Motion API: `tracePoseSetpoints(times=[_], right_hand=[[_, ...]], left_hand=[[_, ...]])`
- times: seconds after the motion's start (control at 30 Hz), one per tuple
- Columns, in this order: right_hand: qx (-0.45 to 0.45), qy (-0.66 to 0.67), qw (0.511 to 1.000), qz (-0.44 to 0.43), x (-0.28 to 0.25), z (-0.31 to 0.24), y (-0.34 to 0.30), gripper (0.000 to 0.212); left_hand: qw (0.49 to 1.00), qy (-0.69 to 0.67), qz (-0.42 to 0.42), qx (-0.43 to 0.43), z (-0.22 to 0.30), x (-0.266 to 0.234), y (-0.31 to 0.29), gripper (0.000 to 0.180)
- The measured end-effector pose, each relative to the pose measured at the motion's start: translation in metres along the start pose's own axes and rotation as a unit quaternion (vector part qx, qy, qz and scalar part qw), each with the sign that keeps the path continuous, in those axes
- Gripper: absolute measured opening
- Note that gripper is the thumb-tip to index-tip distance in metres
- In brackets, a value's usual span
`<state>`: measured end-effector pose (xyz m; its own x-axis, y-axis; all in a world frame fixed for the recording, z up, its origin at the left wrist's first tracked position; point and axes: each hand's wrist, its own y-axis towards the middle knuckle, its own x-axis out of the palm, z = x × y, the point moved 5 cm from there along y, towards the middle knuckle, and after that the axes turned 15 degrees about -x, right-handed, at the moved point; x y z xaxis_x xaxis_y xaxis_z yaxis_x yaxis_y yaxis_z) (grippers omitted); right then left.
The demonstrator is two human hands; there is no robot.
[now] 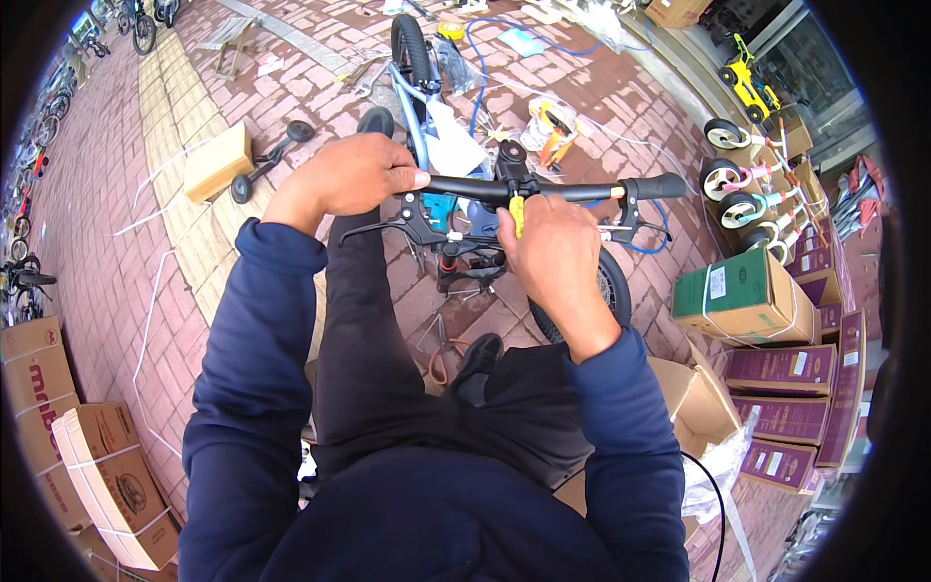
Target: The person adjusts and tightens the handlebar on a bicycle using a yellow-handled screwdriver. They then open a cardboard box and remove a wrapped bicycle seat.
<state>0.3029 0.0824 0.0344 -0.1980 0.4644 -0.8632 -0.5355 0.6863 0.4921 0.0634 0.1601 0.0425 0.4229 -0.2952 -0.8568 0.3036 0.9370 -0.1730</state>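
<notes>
The handlebar [464, 187] lies at twelve o'clock, its eleven-o'clock end clasped by the left hand [359, 175]; the right hand [558, 247] grasps a yellow tool [518, 215] near the stem [511, 158]. Should the left hold slacken, the handlebar could swivel, and the tool might slip and scratch it.

We see an outdoor pavement of reddish bricks [107, 252], a yellowish paving strip [179, 107] running through it at left, a narrow grey band [291, 37] near the top, a glass shopfront [810, 73] at upper right, bright daylight.
</notes>
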Motion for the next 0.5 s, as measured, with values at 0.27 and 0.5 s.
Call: tracePoseSetpoints(times=[0.27,0.5], right_hand=[[-0.052,-0.066,0.995,0.054,-0.04,-0.013,-0.017,0.051],[-0.08,-0.156,0.983,-0.052,-0.027,-0.016,-0.017,0.053]], left_hand=[[1.0,-0.011,-0.007,-0.025,-0.001,0.0,-0.001,0.041],[1.0,-0.004,0.014,-0.004,0.002,-0.001,-0.002,0.04]])
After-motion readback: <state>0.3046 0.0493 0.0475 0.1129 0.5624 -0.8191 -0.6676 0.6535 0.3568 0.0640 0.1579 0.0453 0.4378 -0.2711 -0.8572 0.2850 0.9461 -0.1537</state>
